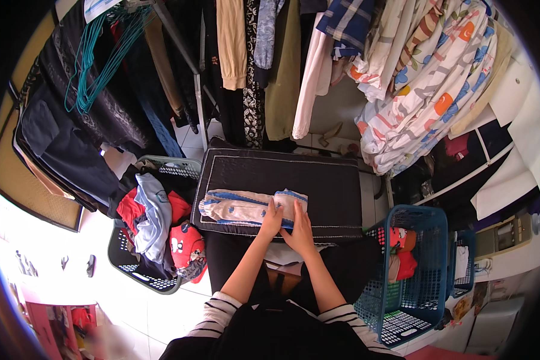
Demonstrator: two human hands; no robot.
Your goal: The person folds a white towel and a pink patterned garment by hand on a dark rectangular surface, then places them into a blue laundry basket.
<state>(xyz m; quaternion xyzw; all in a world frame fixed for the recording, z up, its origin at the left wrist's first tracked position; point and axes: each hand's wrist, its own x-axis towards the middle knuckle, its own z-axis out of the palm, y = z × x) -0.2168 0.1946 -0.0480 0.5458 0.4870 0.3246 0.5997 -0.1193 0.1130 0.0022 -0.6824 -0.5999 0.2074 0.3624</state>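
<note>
A white garment with blue trim and small blue motifs (234, 208) lies as a long folded strip across a black padded board or cushion (330, 189). Its right end is doubled over into a thicker bundle. My left hand (271, 222) holds the inner edge of that doubled part. Beside it, my right hand (300, 231) grips the bundle, fingers over the top and thumb near the lower edge. The garment's left part lies flat, untouched by either hand. The fabric under my fingers is hidden.
A grey-green laundry basket (173, 288) heaped with clothes stands at the left. At the right is a blue plastic basket (416, 211) with some red clothing inside. Hanging clothes (281, 81) line the far side, with teal hangers (87, 76) and a metal rack post (199, 105).
</note>
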